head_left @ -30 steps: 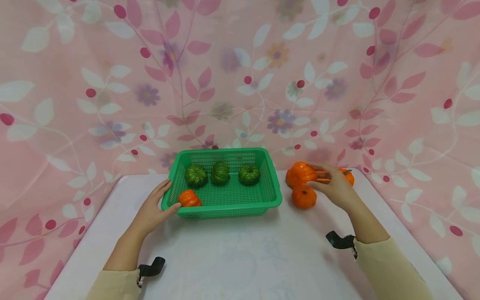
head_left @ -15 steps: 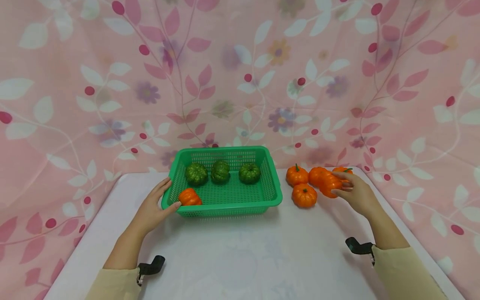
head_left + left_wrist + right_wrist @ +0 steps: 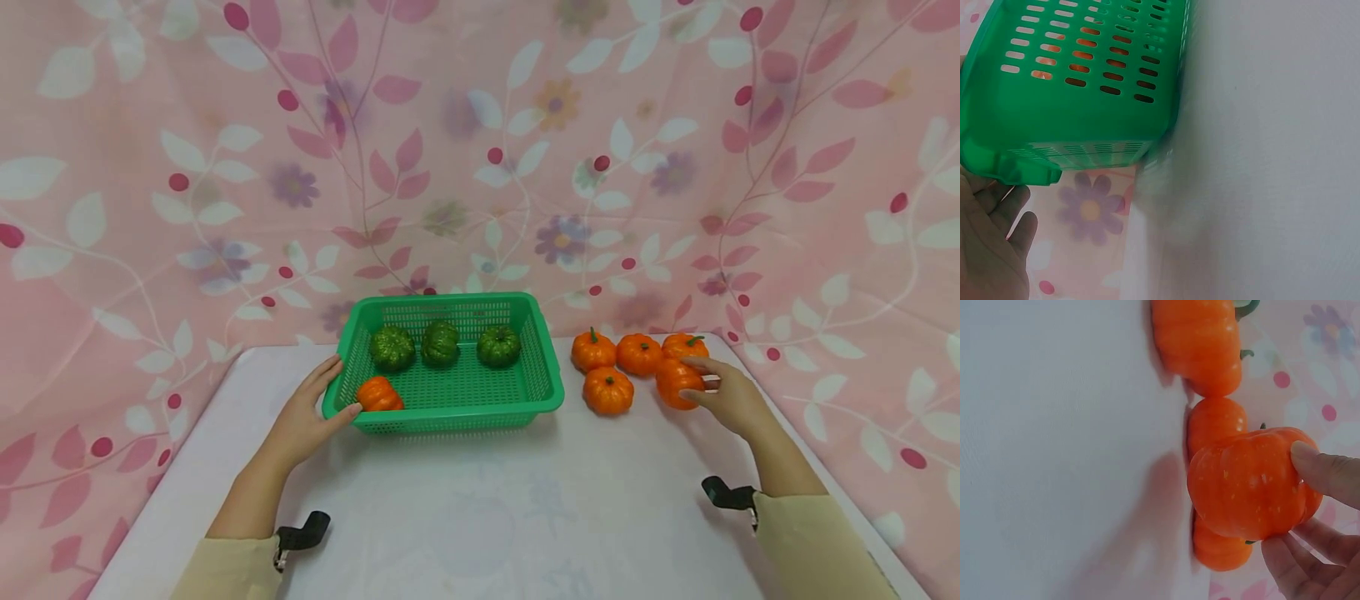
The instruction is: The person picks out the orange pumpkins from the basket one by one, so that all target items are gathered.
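Observation:
My right hand [image 3: 731,400] pinches a small orange pumpkin [image 3: 678,385] between thumb and fingers, in front of the back-right pumpkins. In the right wrist view the held pumpkin [image 3: 1254,484] stands out from the tabletop, its shadow apart from it. My left hand [image 3: 303,425] holds the left end of a green plastic basket [image 3: 457,412], thumb on the front rim and fingers along the left rim. Fingers [image 3: 1013,206] show just under the rim's lip in the left wrist view. Inside are three green pumpkins [image 3: 440,344] in a back row and one orange pumpkin [image 3: 380,395] at the front left.
Several more orange pumpkins stand close together right of the basket, among them a front one [image 3: 608,392] and a back-left one [image 3: 593,351]. A white cloth covers the table [image 3: 480,517]. Pink floral fabric [image 3: 480,150] hangs right behind and beside it.
My right hand has carried the orange pumpkin rightward from over the pumpkins nearest the basket to the right end of the group. The left hand and basket stay in place.

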`<state>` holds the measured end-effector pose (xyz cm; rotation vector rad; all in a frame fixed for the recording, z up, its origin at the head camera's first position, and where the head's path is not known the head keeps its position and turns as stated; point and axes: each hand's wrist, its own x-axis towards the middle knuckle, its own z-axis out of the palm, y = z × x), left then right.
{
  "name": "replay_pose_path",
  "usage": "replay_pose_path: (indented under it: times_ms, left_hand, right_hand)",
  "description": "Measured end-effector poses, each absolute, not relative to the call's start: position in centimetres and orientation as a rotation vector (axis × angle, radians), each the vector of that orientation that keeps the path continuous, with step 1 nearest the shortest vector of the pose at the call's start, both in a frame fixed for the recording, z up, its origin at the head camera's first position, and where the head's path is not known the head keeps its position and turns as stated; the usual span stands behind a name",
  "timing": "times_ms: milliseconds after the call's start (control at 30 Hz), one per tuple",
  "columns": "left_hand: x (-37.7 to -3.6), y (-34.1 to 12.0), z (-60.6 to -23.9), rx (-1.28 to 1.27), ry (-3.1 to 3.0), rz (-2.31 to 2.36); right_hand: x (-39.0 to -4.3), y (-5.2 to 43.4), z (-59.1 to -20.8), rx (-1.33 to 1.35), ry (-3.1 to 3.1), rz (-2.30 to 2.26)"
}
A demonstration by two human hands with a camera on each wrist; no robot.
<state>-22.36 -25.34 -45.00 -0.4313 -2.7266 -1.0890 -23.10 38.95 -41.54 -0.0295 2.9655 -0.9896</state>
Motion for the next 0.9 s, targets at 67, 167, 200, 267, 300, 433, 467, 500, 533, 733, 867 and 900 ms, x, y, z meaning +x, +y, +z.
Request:
replay_pose_path:
  times_ms: [67,167,200,267,300,433,467,500,533,733,867,900]
  left_hand:
    - [-22.4,-25.3,-45.0,-0.431,-2.729,-1.086]
    - [-22.4,-25.2,-45.0,-0.430,-2.733,-1.081]
    - [-22.4,-25.2,-45.0,-0.430,-2.734,-1.078]
    - [-22.3,-25.2,-45.0,-0.431,-2.734,-1.078]
    - [-22.3,-25.2,-44.9,-0.431,-2.733,-1.078]
    - [-22.3,-25.3,-44.9,-0.431,-2.729,-1.080]
    - [-22.3,-25.3,-44.9,-0.429,-2.729,-1.080]
    - [-22.3,-25.3,-44.9,-0.427,-2.730,-1.078]
    - [-22.3,-25.3,-45.0,-0.425,-2.731,-1.075]
    - [-22.3,-25.4,-45.1,-0.428,-2.731,-1.075]
    - [-22.3,-25.3,-45.1,-0.432,-2.726,-1.085]
    - [-22.3,-25.3,-45.1,-0.433,-2.726,-1.084]
  right_hand:
    - [-23.2,39.3,-41.8,-0.001,2.956,-0.986]
    - [-23.2,39.9,-42.1,0.021,2.945,-0.993]
    - [-23.3,40.0,-42.2,0.028,2.941,-0.995]
    - [-23.3,40.3,-42.3,0.037,2.940,-0.989]
    - [-23.3,40.3,-42.3,0.038,2.940,-0.985]
    - [-23.6,40.0,-42.5,0.022,2.964,-0.954]
    - [-23.7,39.8,-42.6,0.007,2.978,-0.938]
    - [-23.7,39.6,-42.6,0.003,2.984,-0.922]
    - [-23.7,39.4,-42.6,-0.007,2.991,-0.908]
    - [-23.6,38.4,-42.8,-0.023,3.015,-0.879]
    - [-23.5,38.1,-42.9,-0.039,3.046,-0.879]
    - [-23.5,38.1,-43.0,-0.044,3.056,-0.889]
